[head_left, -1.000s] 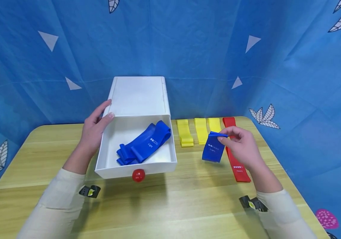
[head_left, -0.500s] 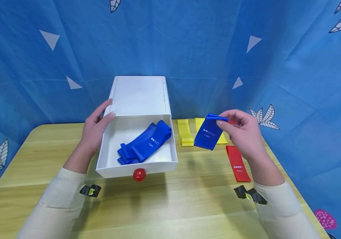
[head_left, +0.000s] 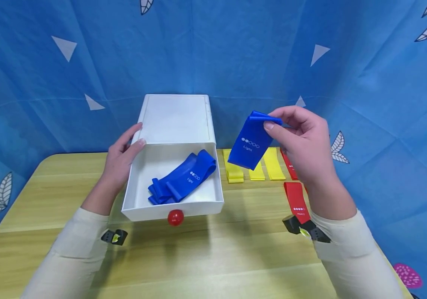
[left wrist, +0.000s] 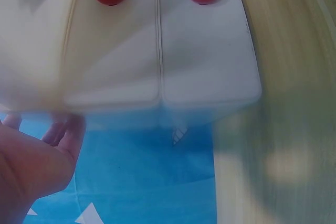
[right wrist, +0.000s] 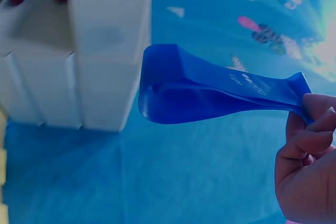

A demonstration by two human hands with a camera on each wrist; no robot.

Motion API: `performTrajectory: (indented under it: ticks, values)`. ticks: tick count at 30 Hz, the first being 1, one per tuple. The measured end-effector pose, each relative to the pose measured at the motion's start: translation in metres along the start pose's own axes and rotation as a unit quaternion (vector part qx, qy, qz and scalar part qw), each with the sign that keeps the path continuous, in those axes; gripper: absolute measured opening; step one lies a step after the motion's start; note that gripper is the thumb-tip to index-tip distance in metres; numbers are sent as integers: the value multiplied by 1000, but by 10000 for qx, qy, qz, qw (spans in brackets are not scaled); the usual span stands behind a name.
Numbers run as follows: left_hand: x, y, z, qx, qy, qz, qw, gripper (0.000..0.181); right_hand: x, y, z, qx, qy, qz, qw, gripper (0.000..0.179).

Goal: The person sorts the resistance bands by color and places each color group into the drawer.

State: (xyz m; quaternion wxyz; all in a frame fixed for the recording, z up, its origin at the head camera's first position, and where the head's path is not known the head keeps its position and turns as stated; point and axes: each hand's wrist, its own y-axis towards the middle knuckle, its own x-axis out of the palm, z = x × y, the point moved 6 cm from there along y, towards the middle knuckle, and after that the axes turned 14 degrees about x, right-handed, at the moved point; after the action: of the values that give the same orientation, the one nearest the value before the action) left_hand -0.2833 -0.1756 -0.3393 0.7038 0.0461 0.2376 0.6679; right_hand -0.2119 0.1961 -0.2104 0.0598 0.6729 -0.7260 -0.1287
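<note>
My right hand (head_left: pixel 303 141) pinches one end of a blue resistance band (head_left: pixel 249 143) marked "Light", held up above the table. In the right wrist view the band (right wrist: pixel 210 85) is a flat loop, its far end bulging out. My left hand (head_left: pixel 121 160) rests against the left side of a white drawer cabinet (head_left: pixel 177 118), thumb and fingers near its top edge. The cabinet's top drawer (head_left: pixel 136 197) is pulled out, with a red knob (head_left: pixel 175 217) in front. More blue bands (head_left: pixel 183 178) lie inside that drawer. Lower closed drawers (left wrist: pixel 113 51) show in the left wrist view.
Yellow bands (head_left: pixel 233 168) lie in a row right of the cabinet on the wooden table (head_left: pixel 236 257). Red bands (head_left: pixel 296 201) lie farther right, partly hidden by my right hand and wrist. A blue patterned cloth (head_left: pixel 243 50) hangs behind the table.
My right hand has lifted the blue band up and slightly left, away from the table, uncovering more of the right-hand yellow band. My left hand and the drawer stay where they were.
</note>
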Motion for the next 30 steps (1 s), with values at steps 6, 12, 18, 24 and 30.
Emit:
performTrajectory:
  ticks: [6, 12, 18, 24, 30]
  values:
    - [0, 1, -1, -50, 30, 7, 10000, 61, 29, 0, -20, -366, 410, -461, 9974, 11]
    - [1, 1, -2, -46, 34, 3, 10000, 61, 63, -4, -22, -451, 451, -924, 9937, 12]
    - [3, 1, -2, -7, 56, -20, 10000, 60, 99, -9, -12, -325, 508, -1355, 9889, 13]
    - [4, 1, -2, -81, 66, -26, 9999, 60, 136, -18, -1, -17, 493, -1702, 9842, 12]
    - [3, 3, -4, -141, 70, -78, 9998, 60, 165, -26, 13, 186, 332, -2001, 9790, 11]
